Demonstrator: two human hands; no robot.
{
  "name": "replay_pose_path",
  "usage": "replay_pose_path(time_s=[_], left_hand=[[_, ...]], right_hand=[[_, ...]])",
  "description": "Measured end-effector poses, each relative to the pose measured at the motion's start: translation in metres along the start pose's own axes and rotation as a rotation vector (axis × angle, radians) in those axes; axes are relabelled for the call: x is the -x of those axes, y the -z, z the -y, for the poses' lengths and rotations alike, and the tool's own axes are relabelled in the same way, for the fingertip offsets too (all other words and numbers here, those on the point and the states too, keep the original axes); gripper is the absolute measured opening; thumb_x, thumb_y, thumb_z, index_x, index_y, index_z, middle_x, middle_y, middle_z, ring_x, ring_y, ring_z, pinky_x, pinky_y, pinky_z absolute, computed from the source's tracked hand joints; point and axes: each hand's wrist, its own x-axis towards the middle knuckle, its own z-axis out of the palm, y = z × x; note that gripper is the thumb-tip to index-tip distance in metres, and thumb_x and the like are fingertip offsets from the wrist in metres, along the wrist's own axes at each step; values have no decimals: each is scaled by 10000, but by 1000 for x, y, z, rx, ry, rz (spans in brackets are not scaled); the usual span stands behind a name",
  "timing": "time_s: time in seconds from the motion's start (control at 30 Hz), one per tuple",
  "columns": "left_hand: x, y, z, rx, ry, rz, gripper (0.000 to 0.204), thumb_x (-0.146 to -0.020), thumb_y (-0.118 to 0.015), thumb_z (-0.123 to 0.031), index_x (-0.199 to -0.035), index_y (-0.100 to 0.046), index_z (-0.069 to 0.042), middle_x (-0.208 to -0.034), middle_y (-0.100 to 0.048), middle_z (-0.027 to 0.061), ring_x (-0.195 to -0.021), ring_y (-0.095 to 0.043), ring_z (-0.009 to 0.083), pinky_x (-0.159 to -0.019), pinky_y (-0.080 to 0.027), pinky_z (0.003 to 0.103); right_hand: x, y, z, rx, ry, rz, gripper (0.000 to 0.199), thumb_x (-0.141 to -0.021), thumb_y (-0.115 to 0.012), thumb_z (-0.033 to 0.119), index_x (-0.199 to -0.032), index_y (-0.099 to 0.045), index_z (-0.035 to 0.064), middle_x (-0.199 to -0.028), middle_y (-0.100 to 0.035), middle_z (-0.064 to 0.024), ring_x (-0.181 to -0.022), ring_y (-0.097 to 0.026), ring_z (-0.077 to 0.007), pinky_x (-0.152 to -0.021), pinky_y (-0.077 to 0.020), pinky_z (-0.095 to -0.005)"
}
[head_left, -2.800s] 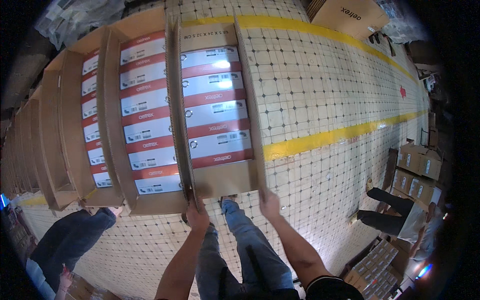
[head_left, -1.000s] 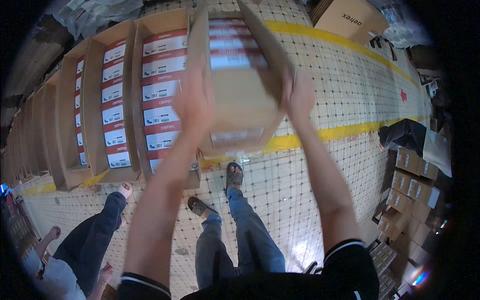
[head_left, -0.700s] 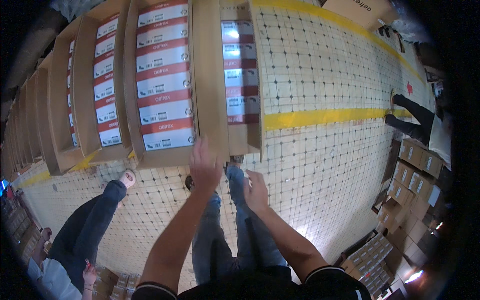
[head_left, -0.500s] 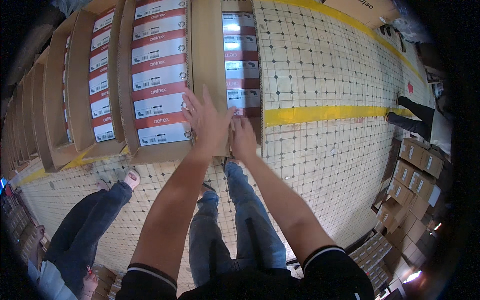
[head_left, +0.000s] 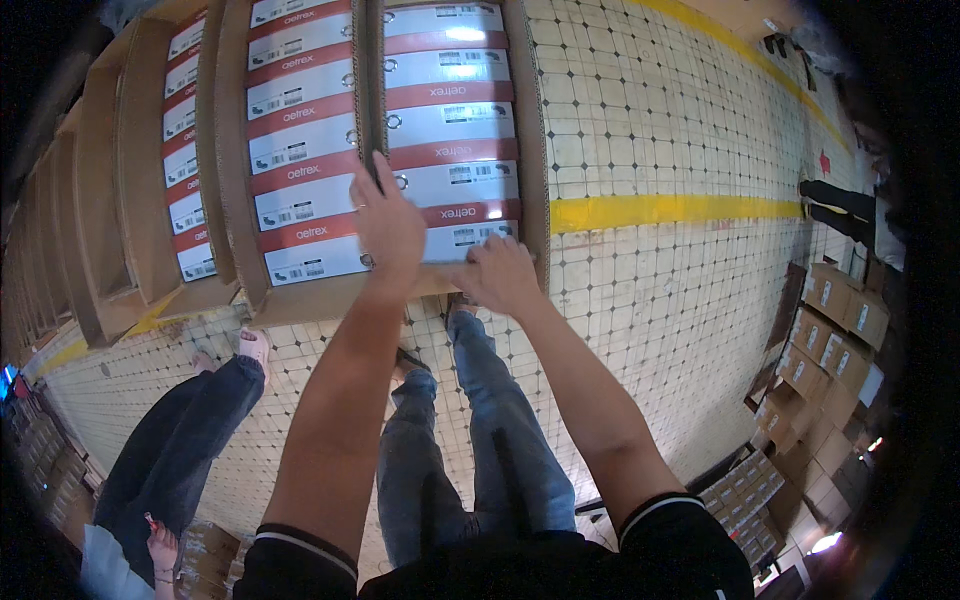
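An open cardboard carton (head_left: pixel 536 120) before me holds a column of white-and-red shoe boxes (head_left: pixel 450 122). My left hand (head_left: pixel 392 228) reaches over its left side, fingers stretched out and apart, against the upright flap (head_left: pixel 370 95) between this carton and its neighbour. At the near end, my right hand (head_left: pixel 502 270) has its fingers bent over the carton's near flap (head_left: pixel 435 279), beside the closest shoe box. Part of that flap is hidden under the hand. The neighbouring open carton (head_left: pixel 233 130) on the left holds a similar column of shoe boxes (head_left: pixel 300 150).
More open cartons (head_left: pixel 110 190) run in a row to the left. A person in dark jeans (head_left: pixel 185 430) stands at the near left; another person's legs (head_left: pixel 840 210) show far right. Yellow tape (head_left: pixel 670 213) crosses the tiled floor. Stacked brown boxes (head_left: pixel 820 340) line the right side.
The flap over the right carton's left part has swung up and left, uncovering the shoe boxes fully. My left hand moved slightly left and down; my right hand shifted right and lower to the near flap.
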Motion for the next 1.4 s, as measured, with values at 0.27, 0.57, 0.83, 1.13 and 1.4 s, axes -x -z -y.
replay_pose_path(time_s=[0.27,0.57,0.83,1.13,1.4], left_hand=[[-7,0,23,66,25,43,656,-936,-544,-161,-1526,-260,-202,-1085,-595,170,-861,-661,332,-716,-540,451],[-4,-3,25,140,53,4,660,-901,-566,-170,-1507,-315,-247,-1145,-593,123,-943,-649,312,-778,-528,443],[-3,-7,27,152,45,-11,648,-901,-565,-186,-1501,-333,-263,-1164,-593,123,-934,-653,305,-775,-532,434],[-1,-5,22,130,86,29,638,-908,-563,-205,-1500,-335,-271,-1173,-594,127,-933,-658,309,-759,-541,437],[-1,-2,20,127,92,44,639,-904,-559,-193,-1501,-336,-244,-1183,-588,131,-927,-660,315,-753,-540,444]], right_hand=[[77,-37,-7,-202,72,-232,204,-849,-686,263,-908,-694,68,-922,-606,-130,-910,-585,-329,-799,-468,-436],[53,2,-18,-338,-149,-594,285,-891,-620,280,-1054,-640,47,-1027,-607,-153,-965,-575,-349,-861,-458,-472],[-15,-14,-60,-235,-601,-394,319,-954,-515,366,-1080,-619,92,-943,-683,-225,-861,-666,-404,-737,-521,-511],[-13,-19,-61,-130,-596,-446,285,-925,-560,342,-1075,-626,109,-838,-696,-194,-762,-679,-382,-681,-535,-486],[-11,-18,-60,-173,-589,-457,275,-931,-561,331,-1083,-618,109,-862,-699,-182,-775,-680,-371,-685,-530,-485]])
